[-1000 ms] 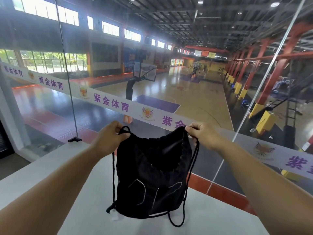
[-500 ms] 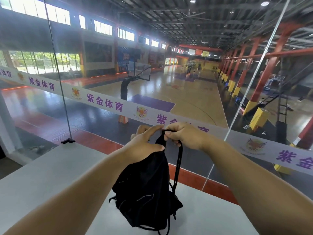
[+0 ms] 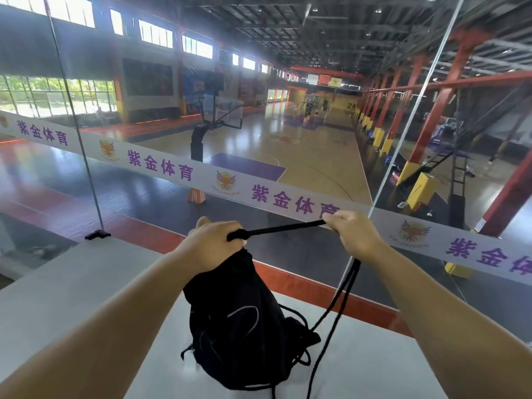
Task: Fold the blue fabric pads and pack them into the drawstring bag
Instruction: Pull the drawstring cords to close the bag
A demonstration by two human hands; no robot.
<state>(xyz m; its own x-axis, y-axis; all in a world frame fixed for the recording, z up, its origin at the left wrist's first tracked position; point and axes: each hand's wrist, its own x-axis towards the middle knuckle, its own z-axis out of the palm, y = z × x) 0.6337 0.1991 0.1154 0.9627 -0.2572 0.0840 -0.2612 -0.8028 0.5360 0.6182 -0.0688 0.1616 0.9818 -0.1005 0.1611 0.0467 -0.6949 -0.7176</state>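
Now: bunched bag [image 3: 241, 321], taut cord [image 3: 283, 226].

Glass wall [image 3: 43, 174] ahead with a white banner [image 3: 172, 171] across it; beyond, a glossy basketball court [image 3: 311, 156], hoop stand [image 3: 198, 139] at centre, red columns [image 3: 437, 110] right, bright windows [image 3: 155, 38] upper left.

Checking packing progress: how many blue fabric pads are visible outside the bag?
0. None shows on the white table or in either hand; any already inside the cinched black drawstring bag would be hidden.
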